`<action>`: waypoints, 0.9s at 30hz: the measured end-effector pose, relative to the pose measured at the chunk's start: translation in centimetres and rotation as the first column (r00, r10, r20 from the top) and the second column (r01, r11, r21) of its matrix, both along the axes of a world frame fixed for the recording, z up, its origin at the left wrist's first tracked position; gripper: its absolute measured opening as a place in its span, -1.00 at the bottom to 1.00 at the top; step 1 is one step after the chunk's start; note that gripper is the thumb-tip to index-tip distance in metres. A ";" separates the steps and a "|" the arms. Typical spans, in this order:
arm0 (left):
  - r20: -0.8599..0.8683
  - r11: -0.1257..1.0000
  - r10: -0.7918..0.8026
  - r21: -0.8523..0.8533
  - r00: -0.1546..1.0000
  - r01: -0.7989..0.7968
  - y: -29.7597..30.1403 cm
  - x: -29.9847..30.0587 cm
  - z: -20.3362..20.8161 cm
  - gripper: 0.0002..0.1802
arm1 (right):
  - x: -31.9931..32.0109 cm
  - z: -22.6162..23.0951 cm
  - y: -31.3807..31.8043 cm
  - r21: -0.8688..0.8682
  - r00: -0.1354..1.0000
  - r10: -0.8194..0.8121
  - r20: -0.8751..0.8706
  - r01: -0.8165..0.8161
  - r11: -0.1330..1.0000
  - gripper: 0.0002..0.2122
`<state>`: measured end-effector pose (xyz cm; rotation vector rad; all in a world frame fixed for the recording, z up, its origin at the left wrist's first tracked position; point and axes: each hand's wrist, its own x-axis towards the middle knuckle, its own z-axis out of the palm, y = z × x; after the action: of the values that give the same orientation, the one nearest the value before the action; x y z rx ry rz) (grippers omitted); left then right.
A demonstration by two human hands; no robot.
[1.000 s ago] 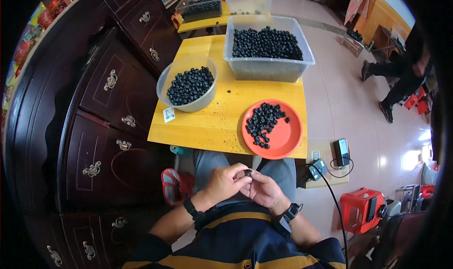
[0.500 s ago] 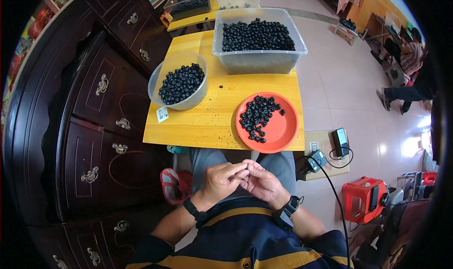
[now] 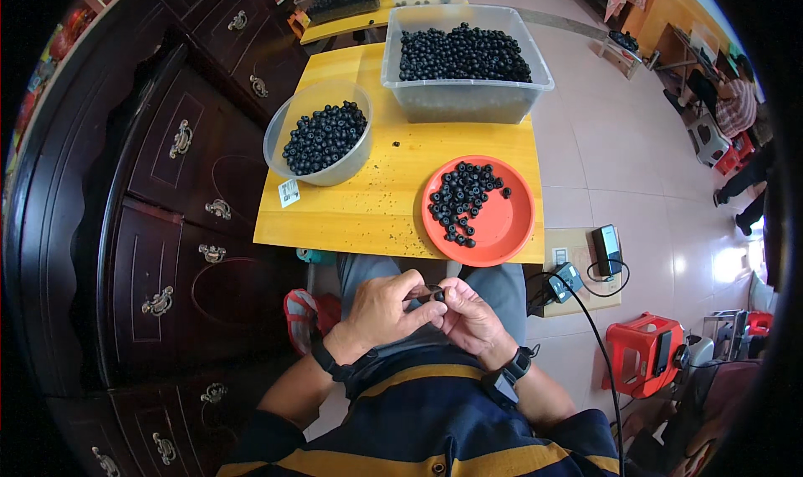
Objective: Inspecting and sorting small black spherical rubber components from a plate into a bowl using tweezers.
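Observation:
Over my lap, a small black ring-like piece (image 3: 439, 295) is at my fingertips. My right hand (image 3: 473, 322) pinches it between thumb and finger. Curled round its other side, my left hand (image 3: 381, 311) has its thumb and forefinger at the piece; its other fingers are partly hidden. Beyond my hands, a round red-orange plate (image 3: 508, 230) bears a heap of similar black pieces (image 3: 460, 199). To its left stands a clear round tub (image 3: 347, 167) with many black pieces. Behind the plate is a large clear rectangular bin (image 3: 468, 100) holding a broad pile.
The yellow wooden table (image 3: 351, 222) has dark crumbs on it. A dark carved cabinet (image 3: 192, 171) rises at left. More clear bins (image 3: 343, 4) stand at the back. Right are a black adapter (image 3: 606, 249) with cables, a red plastic stool (image 3: 640, 356) and a seated person (image 3: 736, 105).
My hands have drawn slightly apart, and the black piece now shows between them. The left hand has opened a little. At right, a walking person's legs have shifted.

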<state>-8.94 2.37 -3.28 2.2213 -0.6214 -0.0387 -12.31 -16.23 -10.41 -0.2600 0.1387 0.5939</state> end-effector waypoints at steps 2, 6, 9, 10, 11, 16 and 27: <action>0.008 1.000 0.002 0.010 1.000 -0.002 -0.1 0.0 0.1 -0.54 | -0.1 -0.1 0.1 -0.015 1.000 0.000 0.008 0.000 1.000 -0.85; 0.053 0.999 -0.005 0.033 0.999 0.003 -0.3 -0.1 -0.1 -0.52 | -0.1 0.0 0.0 -0.007 1.000 0.009 -0.003 -0.009 1.000 -0.85; 0.066 0.998 -0.008 0.060 0.998 0.004 -0.4 -0.1 -0.1 -0.50 | -0.2 -0.1 0.0 0.001 1.000 0.014 0.008 -0.014 1.000 -0.85; 0.066 0.998 -0.008 0.061 0.998 0.004 -0.4 -0.1 -0.1 -0.50 | -0.2 0.0 0.0 -0.006 1.000 0.015 0.008 -0.015 1.000 -0.85; 0.062 0.998 -0.008 0.066 0.998 0.004 -0.4 -0.2 0.0 -0.50 | -0.2 0.0 0.1 -0.012 1.000 0.016 0.008 -0.016 1.000 -0.86; 0.072 0.997 -0.011 0.080 0.997 0.005 -0.3 -0.3 -0.1 -0.50 | -0.2 -0.1 0.1 -0.007 1.000 0.016 0.008 -0.016 1.000 -0.86; 0.013 0.990 -0.047 0.136 0.999 0.045 -0.4 -0.6 -0.9 -0.52 | -0.4 -0.8 0.2 0.001 1.000 -0.010 -0.018 0.010 1.000 -0.89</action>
<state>-9.58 1.97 -4.15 2.3398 -0.6977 -0.0890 -12.66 -16.06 -11.24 -0.2525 0.1567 0.5868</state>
